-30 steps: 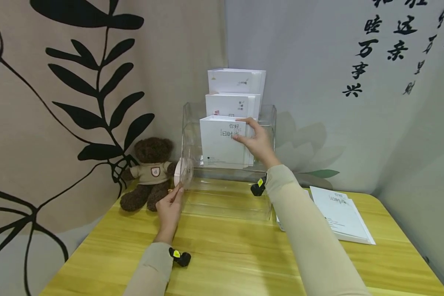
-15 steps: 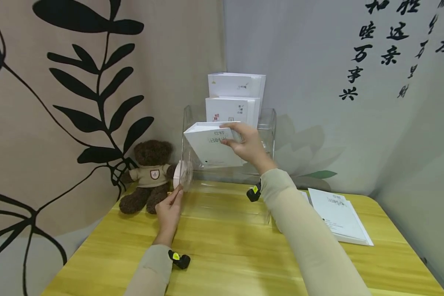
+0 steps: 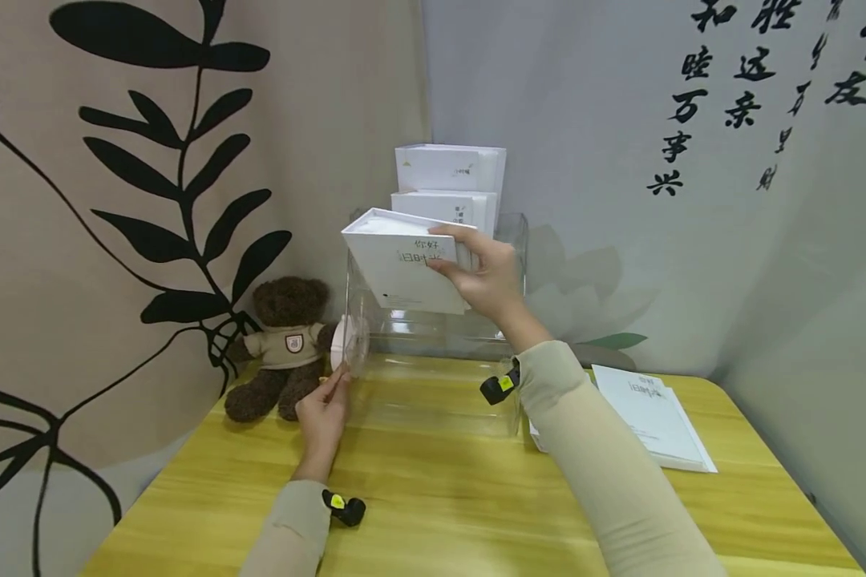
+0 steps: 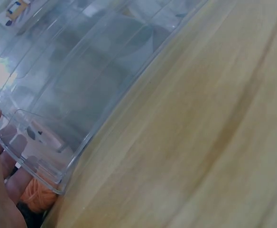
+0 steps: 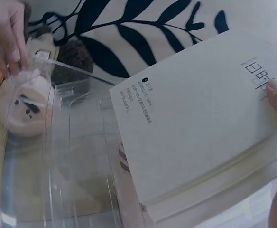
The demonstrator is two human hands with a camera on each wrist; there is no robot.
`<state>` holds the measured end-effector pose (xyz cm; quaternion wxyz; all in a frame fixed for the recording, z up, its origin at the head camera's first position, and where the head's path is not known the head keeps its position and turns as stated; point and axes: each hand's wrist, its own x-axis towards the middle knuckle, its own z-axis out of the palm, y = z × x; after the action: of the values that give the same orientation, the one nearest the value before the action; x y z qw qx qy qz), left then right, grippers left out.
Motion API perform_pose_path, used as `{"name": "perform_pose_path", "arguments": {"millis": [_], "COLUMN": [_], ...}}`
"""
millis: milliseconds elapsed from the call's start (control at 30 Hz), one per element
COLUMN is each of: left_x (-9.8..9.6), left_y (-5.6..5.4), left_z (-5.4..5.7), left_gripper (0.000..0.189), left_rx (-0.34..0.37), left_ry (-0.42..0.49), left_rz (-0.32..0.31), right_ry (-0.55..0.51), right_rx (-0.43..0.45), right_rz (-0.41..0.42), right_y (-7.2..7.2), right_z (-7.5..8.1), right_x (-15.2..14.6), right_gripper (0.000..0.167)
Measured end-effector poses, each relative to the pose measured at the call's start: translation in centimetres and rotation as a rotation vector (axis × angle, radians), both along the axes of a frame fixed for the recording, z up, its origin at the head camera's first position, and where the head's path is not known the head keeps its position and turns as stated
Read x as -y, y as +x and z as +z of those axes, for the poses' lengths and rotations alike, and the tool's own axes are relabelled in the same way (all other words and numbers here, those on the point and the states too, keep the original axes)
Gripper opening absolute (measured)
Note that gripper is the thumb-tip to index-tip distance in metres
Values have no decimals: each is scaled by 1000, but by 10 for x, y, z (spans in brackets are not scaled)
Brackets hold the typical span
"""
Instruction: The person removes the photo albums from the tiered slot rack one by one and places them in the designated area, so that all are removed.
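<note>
Right arm (image 3: 606,457) stretched forward, book (image 3: 404,276) aloft
The right hand (image 3: 485,271) pinches its top right and holds it tilted over the clear rack (image 3: 447,324); lower, near the bear (image 3: 286,346), the left hand (image 3: 322,414) grips the rack's left edge.

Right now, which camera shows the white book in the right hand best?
The right wrist view: the white book looms large, small print visible, though the frame's edge cuts it off. The head view shows it smaller, tilted, in the right hand; the left wrist view doesn't clearly show it.
</note>
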<state>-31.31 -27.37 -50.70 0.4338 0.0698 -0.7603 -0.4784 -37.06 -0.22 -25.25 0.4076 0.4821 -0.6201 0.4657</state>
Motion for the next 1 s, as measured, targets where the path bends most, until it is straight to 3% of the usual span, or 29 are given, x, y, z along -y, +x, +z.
{"name": "perform_pose_path", "arguments": {"millis": [167,300,433,600,1000], "left_x": [2,3,5,5,2], "left_y": [0,1,1,2,2], "left_z": [2,1,-2,0,1], "left_gripper": [27,29,28,27,26], "left_rx": [51,67,74,98,108], "left_ry": [46,59,68,83,105], "left_rz": [-17,-23,-26,-42,-71], "right_ry": [-90,-119,-146,-165,-166], "right_rx": [149,161,183,270,660], "right_rz": [34,55,134,181,172], "right_y": [11,16,21,35,85], "right_z": [-4,-9,-17,-28,-86], "right_x": [-8,-11,-18,-29,-55], "right_gripper": [43,43,46,50,48]}}
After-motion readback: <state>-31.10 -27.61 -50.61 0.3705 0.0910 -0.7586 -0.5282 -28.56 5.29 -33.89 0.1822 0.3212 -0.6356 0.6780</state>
